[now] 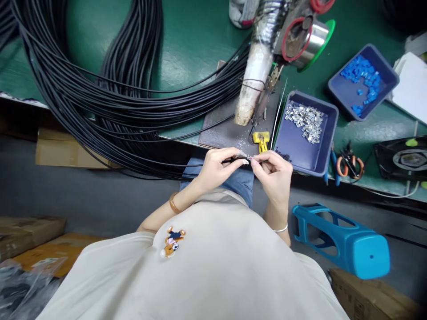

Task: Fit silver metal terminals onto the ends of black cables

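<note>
My left hand [219, 167] pinches the end of a black cable [191, 166] at the table's front edge. Facing it, my right hand [274, 171] has thumb and forefinger closed at the same cable end, their tips almost touching those of my left hand. Whether a small part also sits between the fingertips is too small to tell. Just beyond my right hand lies a yellow tool [261, 138], perhaps a stripper, on a dark board [218, 133]. Black cables [167, 109] run in a thick bundle from the left over the table.
A blue-grey bin [290, 149] of small metal parts [305, 121] stands right of my hands, with another bin [383, 89] of blue pieces behind it. Pliers [349, 164] lie at the edge. A wrapped tube [255, 75] and solder spool [312, 46] overhang the board. A blue stool [347, 238] lies below.
</note>
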Tool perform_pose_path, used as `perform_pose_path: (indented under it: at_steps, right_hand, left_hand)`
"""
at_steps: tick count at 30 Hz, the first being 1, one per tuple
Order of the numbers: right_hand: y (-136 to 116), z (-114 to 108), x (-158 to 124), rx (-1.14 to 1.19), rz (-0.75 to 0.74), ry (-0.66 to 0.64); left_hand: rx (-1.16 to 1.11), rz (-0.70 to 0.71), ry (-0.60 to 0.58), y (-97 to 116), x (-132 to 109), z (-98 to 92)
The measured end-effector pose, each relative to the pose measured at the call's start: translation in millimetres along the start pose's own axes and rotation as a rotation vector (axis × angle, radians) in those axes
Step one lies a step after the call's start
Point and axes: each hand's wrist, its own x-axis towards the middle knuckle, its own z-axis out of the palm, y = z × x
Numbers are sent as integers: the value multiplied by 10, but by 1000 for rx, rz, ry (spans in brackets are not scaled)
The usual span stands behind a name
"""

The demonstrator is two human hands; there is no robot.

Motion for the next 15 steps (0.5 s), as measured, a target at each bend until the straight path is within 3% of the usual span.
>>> perform_pose_path:
  at_steps: [2, 4, 7, 9, 12, 15]
  right_hand:
    - [13, 24, -10, 14, 6, 4]
    - [21, 72, -30, -55, -76, 63]
    - [30, 164, -71, -259, -367, 159]
    - [36, 205, -93, -276, -451, 163]
    - [36, 211, -106, -121, -243, 195]
    - [11, 180, -90, -28, -60, 153]
  left_hand:
    - [83, 81, 23, 12, -19, 38]
    - [62, 58, 12, 27, -28, 64]
    - [-226, -182, -85, 35, -12, 45]
    - [-475, -356, -151, 32, 14, -5]
    - [-701, -487, -214, 31, 56, -86]
    - [-777, -509, -239, 36, 78, -116]
